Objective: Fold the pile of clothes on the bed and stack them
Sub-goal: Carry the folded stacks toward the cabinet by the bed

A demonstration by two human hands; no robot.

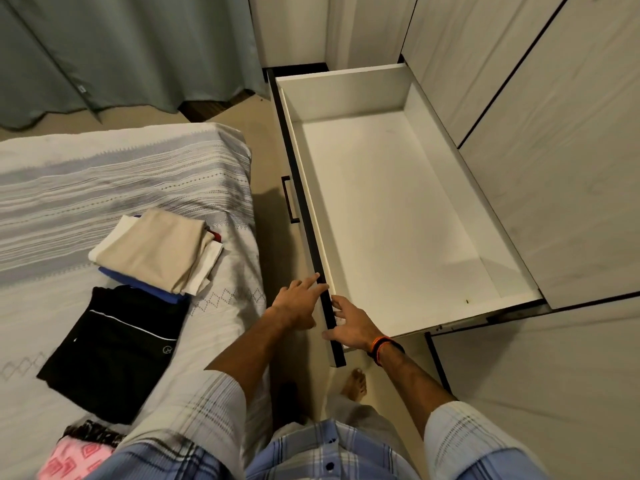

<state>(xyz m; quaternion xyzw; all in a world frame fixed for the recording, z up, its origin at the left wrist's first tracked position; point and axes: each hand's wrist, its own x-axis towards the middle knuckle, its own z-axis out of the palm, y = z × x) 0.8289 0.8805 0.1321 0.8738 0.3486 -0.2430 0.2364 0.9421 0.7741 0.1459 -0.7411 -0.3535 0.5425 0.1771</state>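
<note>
Left hand (298,304) flat, fingers straight, against the outer face of the drawer front (313,237). Right hand (349,323) curled over that front's top edge from inside, gripping it. Drawer (398,209) pulled out, nothing in it. On the bed (104,174), folded clothes: beige stack (156,251), black garment (114,351) beside it. Soft, light, floppy, probably; best lifted from beneath, both sides supported.

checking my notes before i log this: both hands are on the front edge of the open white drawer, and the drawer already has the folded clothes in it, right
Not quite. The head view shows the open white drawer holding nothing; the folded beige, white and blue clothes and the folded black garment lie on the striped bed. The rest holds: the left hand and right hand are on its dark front edge.
</note>
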